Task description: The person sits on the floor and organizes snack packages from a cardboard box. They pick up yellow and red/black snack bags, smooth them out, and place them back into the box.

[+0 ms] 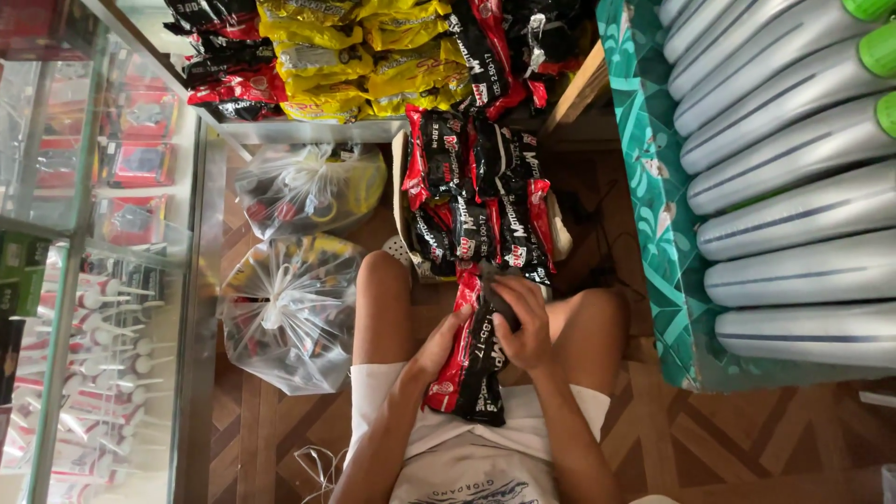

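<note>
**Both hands on a packet over the lap**

The right hand (525, 322) curls over the top of a glossy red-and-black plastic packet (471, 359), fingers closed on a dark folded part of it, while the left hand (439, 343) presses against the packet's left edge. Braced this way from two sides, the packet lies lengthwise between the bare knees, on the white shorts.

Just beyond the knees an open cardboard box (399, 201) holds a heap of like packets (476, 196), within easy reach. Two knotted clear plastic bags (291, 313) sit on the wooden parquet floor (728, 439) to the left, beside a glass display cabinet (84, 280). To the right a teal patterned bench (653, 215) carries silvery green-capped bottles (793, 187); its edge runs close by the right knee. Free floor lies mainly behind the bench's near corner.
</note>
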